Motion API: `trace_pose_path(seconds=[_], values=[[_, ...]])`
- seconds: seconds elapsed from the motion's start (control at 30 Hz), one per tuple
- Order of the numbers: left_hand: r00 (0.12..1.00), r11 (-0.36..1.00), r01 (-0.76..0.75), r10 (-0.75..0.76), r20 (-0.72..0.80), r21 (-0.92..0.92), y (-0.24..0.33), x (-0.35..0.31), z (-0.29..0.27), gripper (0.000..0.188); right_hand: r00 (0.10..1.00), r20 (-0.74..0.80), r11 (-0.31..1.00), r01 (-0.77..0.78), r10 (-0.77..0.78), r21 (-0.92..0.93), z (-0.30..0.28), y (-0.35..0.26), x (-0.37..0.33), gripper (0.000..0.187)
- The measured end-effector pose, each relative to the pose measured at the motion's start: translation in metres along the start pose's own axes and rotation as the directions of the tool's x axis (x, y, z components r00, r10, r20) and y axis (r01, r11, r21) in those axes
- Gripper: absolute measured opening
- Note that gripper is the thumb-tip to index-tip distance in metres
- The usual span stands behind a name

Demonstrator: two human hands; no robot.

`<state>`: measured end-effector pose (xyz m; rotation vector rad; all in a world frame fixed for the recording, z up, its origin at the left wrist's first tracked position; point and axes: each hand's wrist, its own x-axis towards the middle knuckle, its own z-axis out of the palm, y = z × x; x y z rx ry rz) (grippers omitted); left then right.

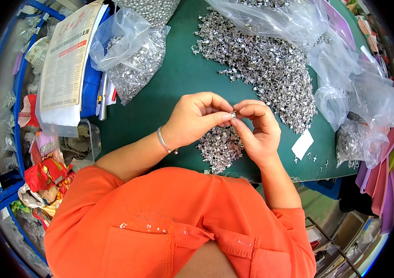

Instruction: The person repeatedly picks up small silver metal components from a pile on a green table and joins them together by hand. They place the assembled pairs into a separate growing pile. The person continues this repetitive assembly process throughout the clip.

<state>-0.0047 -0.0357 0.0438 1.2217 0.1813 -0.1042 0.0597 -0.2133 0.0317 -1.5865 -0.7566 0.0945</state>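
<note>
My left hand (196, 118) and my right hand (258, 129) meet above a green table (178, 78). Between their fingertips they pinch one small silver metal piece (233, 114). A thin bracelet (162, 140) circles my left wrist. Just below the hands lies a small heap of the same silver pieces (221, 147). A much larger heap of silver pieces (264, 65) spreads across the table beyond my right hand.
A clear bag of metal pieces (134, 60) lies at the upper left beside a newspaper (67, 60) on a blue bin. More clear bags (359, 106) crowd the right side. A white card (302, 144) lies near the table's front edge. Wrappers fill the left.
</note>
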Motion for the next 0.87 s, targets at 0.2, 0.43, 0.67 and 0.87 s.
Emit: trace_pose_path(seconds=[0.2, 0.43, 0.67, 0.87], values=[[0.999, 0.999, -0.033, 0.033, -0.02, -0.008, -0.003, -0.003, 0.001, 0.017, 0.998, 0.01, 0.972, -0.069, 0.068, 0.225, 0.0, 0.0, -0.005, 0.03], [1.0, 1.0, -0.016, 0.016, -0.001, 0.025, -0.003, -0.004, 0.0, 0.013, 0.999, -0.001, 0.977, -0.052, 0.053, 0.208, 0.0, -0.002, -0.007, 0.031], [1.0, 0.999, 0.001, -0.001, 0.001, 0.034, -0.001, -0.006, 0.001, 0.013, 0.999, -0.008, 0.99, -0.034, 0.035, 0.134, 0.0, -0.003, -0.011, 0.032], [0.998, 0.997, -0.051, 0.049, 0.032, 0.055, -0.004, -0.011, 0.003, 0.014, 0.998, -0.021, 0.985, -0.056, 0.06, 0.16, 0.001, -0.007, -0.019, 0.033]])
